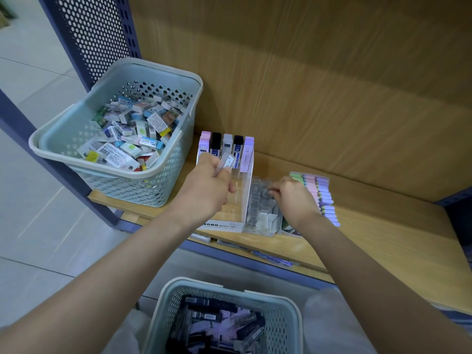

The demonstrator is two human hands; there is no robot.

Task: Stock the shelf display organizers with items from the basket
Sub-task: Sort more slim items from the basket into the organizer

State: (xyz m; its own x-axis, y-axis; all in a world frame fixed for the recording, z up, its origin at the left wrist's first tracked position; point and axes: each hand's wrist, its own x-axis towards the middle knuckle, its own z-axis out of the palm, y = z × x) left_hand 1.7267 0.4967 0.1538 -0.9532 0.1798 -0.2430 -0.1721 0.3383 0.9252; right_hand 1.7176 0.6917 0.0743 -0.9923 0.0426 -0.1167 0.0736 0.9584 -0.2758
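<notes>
Bottom edge cuts off near basket [286,325]. The case [226,161] in left hand [207,190] is motion-blurred (label unreadable). Fingertips of right hand [296,198] blur into clear organizer [258,210]; grip unclear. Labels in far basket [63,141] too small.

Wooden shelf [383,238], basket [143,191] (full), display organizers [224,226]
</notes>
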